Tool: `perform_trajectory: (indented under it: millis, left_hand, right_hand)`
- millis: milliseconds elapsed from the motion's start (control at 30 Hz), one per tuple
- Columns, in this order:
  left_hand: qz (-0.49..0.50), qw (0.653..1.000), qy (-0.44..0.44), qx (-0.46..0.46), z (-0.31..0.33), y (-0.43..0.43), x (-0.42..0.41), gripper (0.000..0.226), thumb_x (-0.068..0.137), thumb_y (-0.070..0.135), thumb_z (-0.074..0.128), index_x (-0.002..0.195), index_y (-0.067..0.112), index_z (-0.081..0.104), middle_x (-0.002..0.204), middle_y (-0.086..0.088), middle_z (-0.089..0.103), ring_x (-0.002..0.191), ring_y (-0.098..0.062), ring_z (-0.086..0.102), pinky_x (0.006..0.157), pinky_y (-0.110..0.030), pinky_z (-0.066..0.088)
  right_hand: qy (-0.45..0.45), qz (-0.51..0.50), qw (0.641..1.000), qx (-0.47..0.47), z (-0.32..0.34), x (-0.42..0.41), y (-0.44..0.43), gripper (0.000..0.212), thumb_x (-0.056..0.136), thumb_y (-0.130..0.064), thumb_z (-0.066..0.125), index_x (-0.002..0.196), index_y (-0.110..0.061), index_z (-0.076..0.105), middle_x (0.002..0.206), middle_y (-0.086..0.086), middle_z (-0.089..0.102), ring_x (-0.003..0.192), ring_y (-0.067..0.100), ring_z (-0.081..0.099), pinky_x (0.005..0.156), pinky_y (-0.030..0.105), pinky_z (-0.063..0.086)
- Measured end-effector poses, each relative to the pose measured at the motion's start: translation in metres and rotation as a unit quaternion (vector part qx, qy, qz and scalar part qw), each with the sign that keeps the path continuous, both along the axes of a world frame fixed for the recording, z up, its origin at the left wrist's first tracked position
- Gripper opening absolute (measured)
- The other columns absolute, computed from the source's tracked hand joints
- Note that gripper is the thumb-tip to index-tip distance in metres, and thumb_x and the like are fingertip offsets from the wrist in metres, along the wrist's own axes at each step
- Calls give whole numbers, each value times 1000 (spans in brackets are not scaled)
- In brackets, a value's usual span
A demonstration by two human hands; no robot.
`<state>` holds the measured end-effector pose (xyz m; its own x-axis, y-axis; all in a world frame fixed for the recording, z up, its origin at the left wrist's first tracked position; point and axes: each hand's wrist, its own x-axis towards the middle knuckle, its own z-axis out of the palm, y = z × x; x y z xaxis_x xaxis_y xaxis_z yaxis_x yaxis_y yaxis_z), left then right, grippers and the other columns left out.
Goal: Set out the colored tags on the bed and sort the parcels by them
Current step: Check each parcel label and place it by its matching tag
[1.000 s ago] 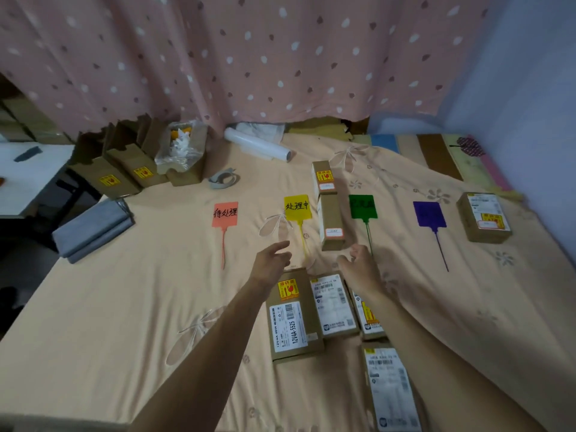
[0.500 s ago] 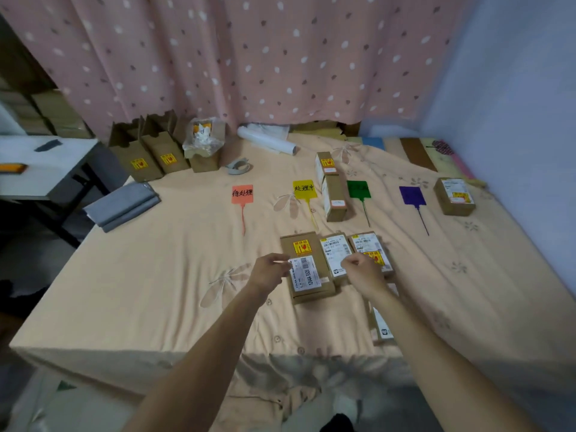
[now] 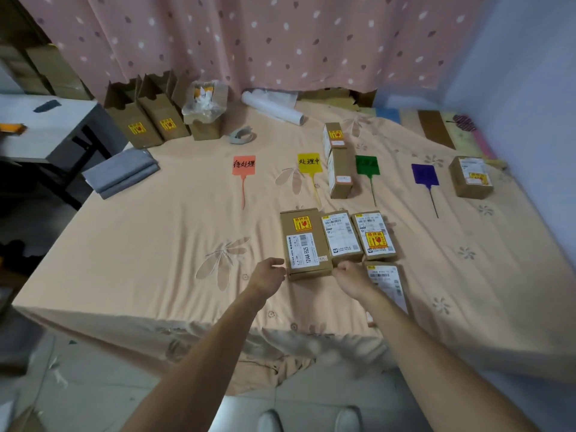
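Observation:
Four colored tags lie in a row on the bed: orange [image 3: 243,165], yellow [image 3: 308,162], green [image 3: 367,165] and purple [image 3: 424,174]. Two parcels [image 3: 340,173] lie end to end between yellow and green, and one parcel [image 3: 472,176] sits right of purple. Nearer me, three parcels lie side by side. My left hand [image 3: 271,272] grips the near left corner of the biggest one [image 3: 307,244], and my right hand [image 3: 349,274] curls at its near right corner. Another parcel [image 3: 388,282] lies partly under my right forearm.
Open cartons [image 3: 134,120] and a bag-filled box [image 3: 204,110] stand at the back left by the curtain. A tape roll [image 3: 241,137], a white roll [image 3: 271,107] and folded grey cloth [image 3: 121,174] lie nearby. A table [image 3: 46,126] stands left of the bed.
Both hands drew back from beside the tags to the near end of the biggest parcel. The view pulled back, so the bed's near edge and the floor now show.

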<state>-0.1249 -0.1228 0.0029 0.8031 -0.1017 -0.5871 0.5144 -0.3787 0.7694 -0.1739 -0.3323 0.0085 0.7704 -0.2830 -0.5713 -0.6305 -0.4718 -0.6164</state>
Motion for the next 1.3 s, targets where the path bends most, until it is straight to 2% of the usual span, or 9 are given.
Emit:
perform_trajectory:
  millis: [133,300,433,567,700,867,967,1100,1300]
  left_hand:
    - [-3,999,-5,39,-13,-5,-6,44,98,9,52,141,6,57,135,-11,64,126,-28,60,106,-37,48]
    - [-48,999,-13,18,-25,-21,-17,33,96,6,50,114,22,74,114,5,74,113,-19,65,92,-26,55]
    - [14,1000,-10,-3,-32,-32,-31,37,95,8,53,129,18,65,122,0,72,108,-18,66,85,-24,54]
    - [172,985,0,14,-19,-40,-36,32,93,27,63,123,14,58,115,-8,71,104,-24,67,82,-33,53]
    - [210,978,9,1,5,-37,-27,24,96,25,63,107,4,60,107,-19,72,93,-31,67,89,-46,56]
    - [187,981,9,-54,45,-32,-30,25,92,3,60,68,7,57,87,-17,63,79,-28,56,68,-36,46]
    - [179,979,-8,-98,70,-33,-36,6,92,2,62,96,-1,64,94,-18,71,81,-28,60,65,-29,50]
    - [164,969,-36,-179,96,-33,-39,47,89,3,68,133,-1,51,111,-23,74,88,-28,66,94,-40,55]
    - [79,962,-108,-238,144,-33,-34,51,93,3,66,142,5,52,121,-16,75,101,-24,72,88,-33,57]
  right_hand:
    - [28,22,999,-3,-12,3,-3,28,94,-37,49,108,-15,61,104,9,68,94,23,63,79,36,48]
    - [23,10,1000,4,-31,2,3,48,81,-45,52,123,-27,66,115,2,62,109,24,59,104,47,49]
    - [4,-23,1000,17,-33,-1,8,27,86,-42,54,94,-20,67,80,1,64,76,17,60,77,35,50]
    - [-28,-44,998,-24,-21,-1,10,50,86,-57,55,56,-17,55,56,0,53,57,19,56,56,28,42]
    - [-52,-80,993,65,-7,4,11,42,95,-50,59,83,-11,73,100,15,73,89,30,73,88,46,60]
    - [-85,-104,983,122,26,-10,12,35,90,-35,62,98,-2,73,100,18,78,91,33,75,94,58,57]
    - [-121,-141,971,151,52,-22,10,24,89,-26,65,91,-3,71,100,21,76,97,38,74,95,59,56]
    - [-194,-188,938,218,89,-28,0,10,89,-12,66,94,-20,62,74,-5,77,81,25,72,78,43,59]
    - [-257,-180,911,266,142,-33,-13,34,92,-8,64,125,-17,56,116,4,71,107,21,69,100,46,57]
